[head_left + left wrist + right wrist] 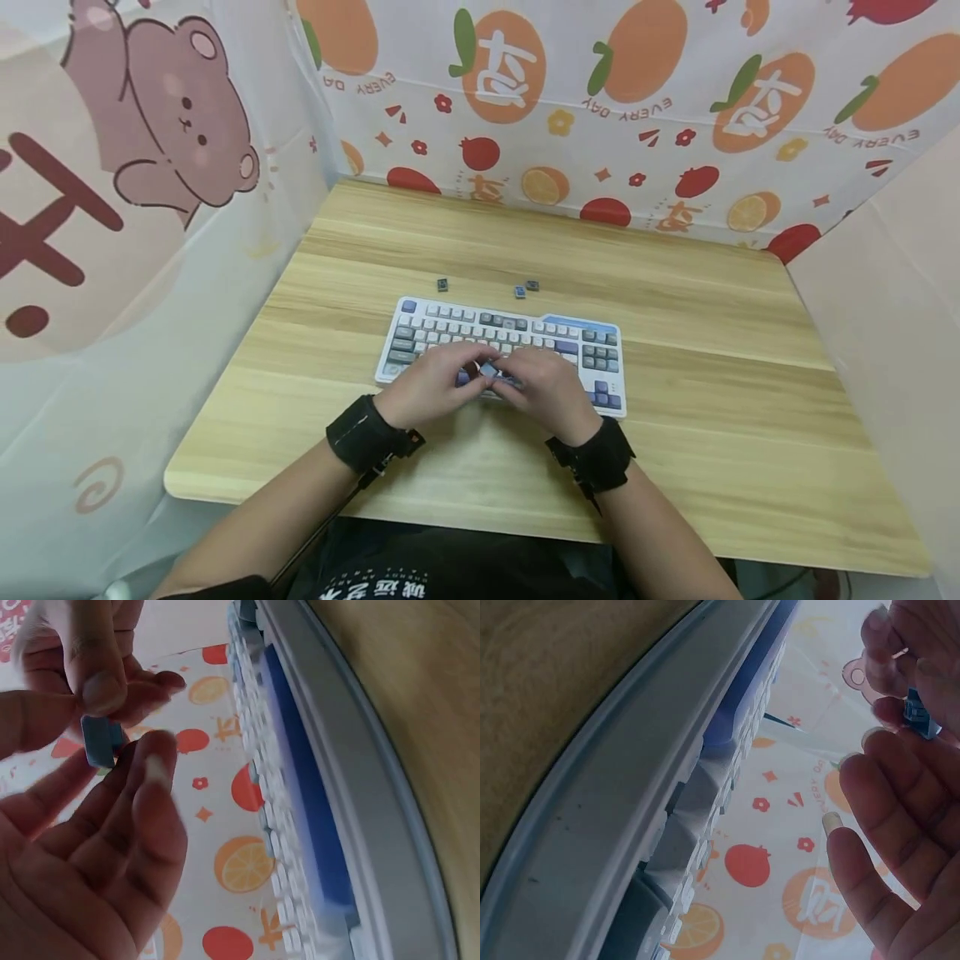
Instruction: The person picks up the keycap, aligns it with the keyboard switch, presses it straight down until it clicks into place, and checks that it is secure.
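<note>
A small blue-grey keycap (pixel 489 369) is held up between both hands, over the front part of a white keyboard (pixel 480 321). My left hand (pixel 438 382) pinches it from the left with its fingertips. From the other side, the thumb and fingers of my right hand (pixel 551 385) meet on it. Seen from the left wrist, the keycap (pixel 100 741) stands on edge with a short piece projecting from its side. The right wrist view shows the hollow underside of the keycap (pixel 919 716), partly covered by fingers. Both hands hide some of the keyboard's lower rows.
Behind the keyboard lie a dark small keycap (pixel 442 285), a blue one (pixel 520 292) and another dark one (pixel 532 285). The wooden table (pixel 712 400) extends on both sides. A fruit-print curtain (pixel 562 125) hangs along its back edge.
</note>
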{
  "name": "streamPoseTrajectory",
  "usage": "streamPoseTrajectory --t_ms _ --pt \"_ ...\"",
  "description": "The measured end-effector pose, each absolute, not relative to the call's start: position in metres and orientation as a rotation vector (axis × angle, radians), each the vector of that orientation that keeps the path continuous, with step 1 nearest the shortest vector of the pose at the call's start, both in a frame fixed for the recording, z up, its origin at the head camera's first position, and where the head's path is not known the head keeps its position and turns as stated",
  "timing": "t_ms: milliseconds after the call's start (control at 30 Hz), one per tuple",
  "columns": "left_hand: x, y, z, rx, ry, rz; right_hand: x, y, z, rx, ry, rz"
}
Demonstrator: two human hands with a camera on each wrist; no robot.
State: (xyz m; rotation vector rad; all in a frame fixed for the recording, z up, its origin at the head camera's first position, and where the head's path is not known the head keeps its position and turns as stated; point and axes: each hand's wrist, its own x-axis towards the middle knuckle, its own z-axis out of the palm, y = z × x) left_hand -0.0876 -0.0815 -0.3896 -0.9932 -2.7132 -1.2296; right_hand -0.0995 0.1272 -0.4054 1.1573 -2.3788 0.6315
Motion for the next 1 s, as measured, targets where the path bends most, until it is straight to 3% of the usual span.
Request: streamPoseTrajectory --t_ms 233,633,1000 --pt "-0.075 -0.092 -0.388 -1.058 -2.707 -0.99 -0.095 0.122 -0.403 1.213 -2.45 0.764" --pt "-0.064 -0.104 -0.392 -1.135 -2.495 -0.794 -0.093 0.122 -0.399 1.217 -2.86 1.512" --pt "-0.069 -0.177 -0.396 -0.794 -2.606 -0.822 -0.091 0.138 -0.4 1.007 -2.944 1.494"
